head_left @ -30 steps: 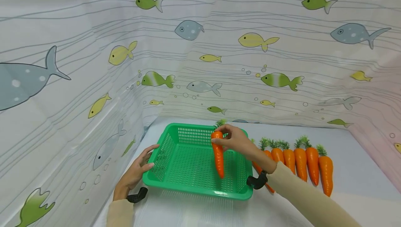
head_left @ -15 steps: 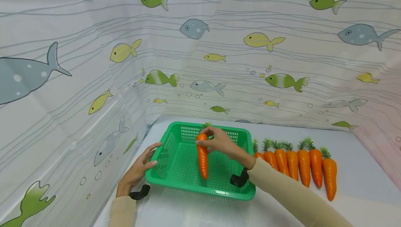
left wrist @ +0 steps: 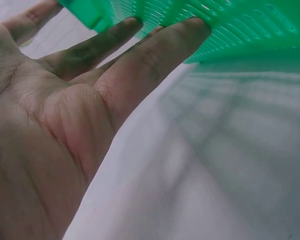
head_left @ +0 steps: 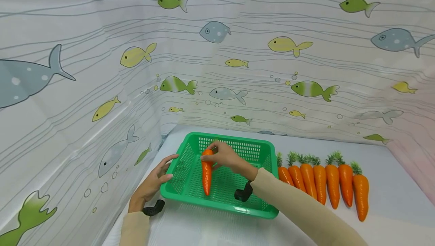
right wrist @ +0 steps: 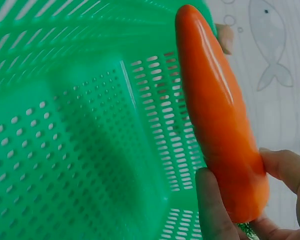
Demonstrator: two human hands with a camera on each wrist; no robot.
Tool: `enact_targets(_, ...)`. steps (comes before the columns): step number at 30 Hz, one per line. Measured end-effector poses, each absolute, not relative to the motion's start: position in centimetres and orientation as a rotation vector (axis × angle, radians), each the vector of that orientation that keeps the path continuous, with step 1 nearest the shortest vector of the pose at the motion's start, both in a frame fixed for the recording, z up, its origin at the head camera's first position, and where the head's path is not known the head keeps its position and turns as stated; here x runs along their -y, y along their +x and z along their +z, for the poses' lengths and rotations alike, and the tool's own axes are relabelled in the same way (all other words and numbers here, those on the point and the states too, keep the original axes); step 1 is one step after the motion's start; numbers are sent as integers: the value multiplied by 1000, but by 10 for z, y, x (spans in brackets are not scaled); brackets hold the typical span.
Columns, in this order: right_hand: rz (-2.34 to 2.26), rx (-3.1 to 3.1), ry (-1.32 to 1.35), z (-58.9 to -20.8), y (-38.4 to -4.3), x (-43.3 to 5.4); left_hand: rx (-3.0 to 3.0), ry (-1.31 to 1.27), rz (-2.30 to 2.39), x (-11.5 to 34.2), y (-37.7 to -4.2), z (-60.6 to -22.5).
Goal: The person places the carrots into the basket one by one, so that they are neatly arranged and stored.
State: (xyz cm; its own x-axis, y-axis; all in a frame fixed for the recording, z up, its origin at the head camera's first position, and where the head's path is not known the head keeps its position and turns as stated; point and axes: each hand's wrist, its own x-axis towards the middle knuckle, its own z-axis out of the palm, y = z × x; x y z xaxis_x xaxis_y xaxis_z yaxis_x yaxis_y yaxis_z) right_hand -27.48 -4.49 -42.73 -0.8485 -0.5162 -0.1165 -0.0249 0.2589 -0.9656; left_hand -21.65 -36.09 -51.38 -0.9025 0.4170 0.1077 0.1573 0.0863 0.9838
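Note:
My right hand (head_left: pixel 225 157) pinches an orange carrot (head_left: pixel 206 180) by its thick top end, between thumb and fingers. The carrot hangs over the left part of a green plastic basket (head_left: pixel 221 205), tip toward the front rim. Up close in the right wrist view, the carrot (right wrist: pixel 220 110) shows glossy and tapered, with a bit of its green top behind the fingers. My left hand (head_left: pixel 153 182) is at the basket's left side. In the left wrist view its extended fingers (left wrist: pixel 160 55) reach the slotted outer wall of the basket (left wrist: pixel 255 25).
To the right of the basket, several carrots (head_left: pixel 333 185) lie side by side in a row, leafy tops pointing away. The white table (head_left: pixel 391 185) meets walls covered with a fish-patterned sheet (head_left: pixel 255 76) at the back and left. Each wrist wears a black camera (head_left: pixel 243 193).
My right hand has carried the carrot leftward across the basket and somewhat lower. The left hand stays at the basket's left side. The head view has shifted slightly.

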Motion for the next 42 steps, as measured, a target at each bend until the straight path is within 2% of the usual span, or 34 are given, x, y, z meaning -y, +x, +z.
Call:
enact_targets(15, -1605, -2120, -407, -462, -284, 69, -2099, 529, 1950, 360, -218, -514)
enact_targets(42, -1558, -2173, -358, -478, -286, 93, -2050, 529, 1977, 361, -217, -512)
